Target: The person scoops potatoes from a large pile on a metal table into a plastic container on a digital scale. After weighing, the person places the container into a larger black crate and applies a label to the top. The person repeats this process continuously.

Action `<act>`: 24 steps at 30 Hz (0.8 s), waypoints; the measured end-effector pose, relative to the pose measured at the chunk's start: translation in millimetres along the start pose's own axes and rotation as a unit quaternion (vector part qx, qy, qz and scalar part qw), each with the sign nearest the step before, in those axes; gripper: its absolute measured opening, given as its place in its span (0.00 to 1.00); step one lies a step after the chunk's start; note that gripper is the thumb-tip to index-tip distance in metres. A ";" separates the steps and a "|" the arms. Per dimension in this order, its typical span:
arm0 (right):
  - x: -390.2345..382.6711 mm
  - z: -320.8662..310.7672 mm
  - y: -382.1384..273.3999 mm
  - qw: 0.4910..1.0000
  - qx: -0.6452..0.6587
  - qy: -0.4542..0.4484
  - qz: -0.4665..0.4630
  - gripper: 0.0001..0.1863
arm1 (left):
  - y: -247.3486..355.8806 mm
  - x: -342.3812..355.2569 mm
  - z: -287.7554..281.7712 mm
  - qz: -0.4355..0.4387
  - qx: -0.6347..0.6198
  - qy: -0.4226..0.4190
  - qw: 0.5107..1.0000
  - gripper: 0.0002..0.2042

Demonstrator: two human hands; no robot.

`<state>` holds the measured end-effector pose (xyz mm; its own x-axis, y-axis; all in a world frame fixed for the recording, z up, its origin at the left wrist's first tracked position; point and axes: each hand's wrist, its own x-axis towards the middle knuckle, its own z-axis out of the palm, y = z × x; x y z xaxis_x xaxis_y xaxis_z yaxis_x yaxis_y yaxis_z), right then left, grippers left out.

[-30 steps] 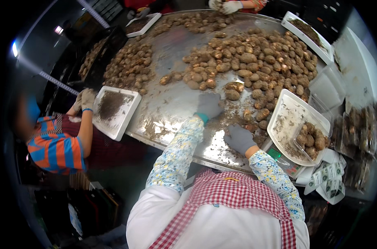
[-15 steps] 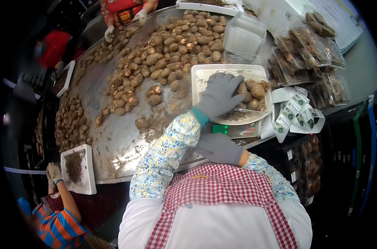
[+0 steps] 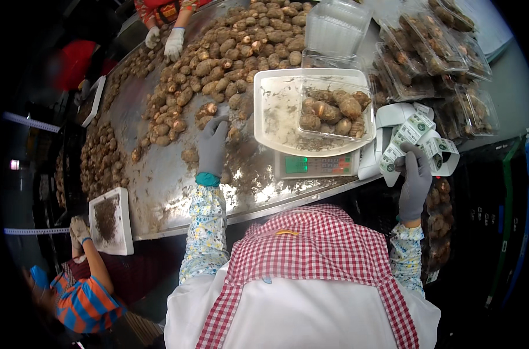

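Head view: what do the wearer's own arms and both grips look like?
The left grip wears a grey glove with a teal cuff. The right grip has a matching grey glove, no teal showing. Both forearms have patterned sleeves, white with blue and yellow flecks; the upper sleeves are plain white.

Relative to white tray (image 3: pixel 276 125): boxed tubers (image 3: pixel 333 113) placed inside at 3 o'clock; loose tubers (image 3: pixel 204 68) heaped at 10 o'clock; gloved left hand (image 3: pixel 212 148) positioned at 8, gloved right hand (image 3: pixel 414 185) at 4, by labels (image 3: pixel 415 128).
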<state>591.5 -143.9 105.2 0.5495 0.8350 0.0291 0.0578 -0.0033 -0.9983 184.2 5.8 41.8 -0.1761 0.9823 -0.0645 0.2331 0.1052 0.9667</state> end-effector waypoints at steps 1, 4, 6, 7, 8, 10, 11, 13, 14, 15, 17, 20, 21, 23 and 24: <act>8.5 1.1 0.2 1.000 0.001 -0.011 0.004 0.16 | -5.0 -4.5 -8.4 -0.019 -0.028 0.002 0.999 0.15; 38.6 10.7 9.6 0.997 0.049 -0.049 -0.022 0.19 | -15.0 -19.1 -25.9 -0.018 -0.095 0.023 0.995 0.15; 61.3 16.2 19.7 0.995 0.012 -0.088 -0.044 0.21 | -18.0 -26.8 -35.5 -0.027 -0.097 0.038 0.994 0.15; 72.3 20.7 26.8 0.990 0.006 -0.114 -0.079 0.21 | -18.8 -30.4 -40.0 -0.020 -0.106 0.044 0.993 0.15; 83.9 25.4 33.9 0.982 0.014 -0.143 -0.120 0.21 | -19.4 -34.1 -44.3 -0.024 -0.108 0.053 0.992 0.15; 109.8 37.1 48.0 0.978 -0.023 -0.167 -0.125 0.23 | -19.8 -41.3 -52.1 -0.025 -0.121 0.069 0.990 0.15; 124.6 47.2 55.4 0.984 0.043 -0.164 -0.059 0.25 | -19.8 -44.5 -55.6 -0.018 -0.120 0.067 0.990 0.15; 148.2 66.7 68.7 0.979 -0.067 -0.166 -0.096 0.25 | -19.4 -50.5 -60.8 -0.022 -0.102 0.073 0.992 0.15; 157.3 74.8 73.3 0.946 -0.155 -0.170 -0.227 0.23 | -19.2 -52.5 -62.0 -0.015 -0.116 0.069 0.991 0.15; 162.0 81.7 77.7 0.922 -0.218 -0.174 -0.271 0.23 | -19.0 -54.3 -62.8 -0.020 -0.123 0.072 0.990 0.15; 165.7 95.0 83.2 0.886 -0.263 -0.181 -0.336 0.23 | -18.9 -56.5 -62.7 -0.015 -0.123 0.072 0.990 0.15; 161.4 117.0 81.2 0.844 -0.263 -0.204 -0.420 0.24 | -20.4 -57.6 -62.4 -0.006 -0.100 0.069 0.993 0.16; 158.8 122.5 76.3 0.828 -0.280 -0.199 -0.443 0.25 | -21.1 -57.8 -63.2 -0.010 -0.092 0.068 0.993 0.16; 151.9 130.9 61.0 0.828 -0.302 -0.159 -0.445 0.24 | -23.3 -57.7 -67.6 -0.016 -0.090 0.071 0.993 0.16; 146.8 132.9 51.0 0.834 -0.313 -0.132 -0.435 0.24 | -24.9 -57.8 -71.4 -0.026 -0.078 0.082 0.993 0.17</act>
<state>564.4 51.7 51.9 -0.1250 0.7636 0.6334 0.8080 0.4488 -0.3816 120.2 -64.6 39.1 -0.3403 0.9364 -0.0856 0.0708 0.1163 0.9907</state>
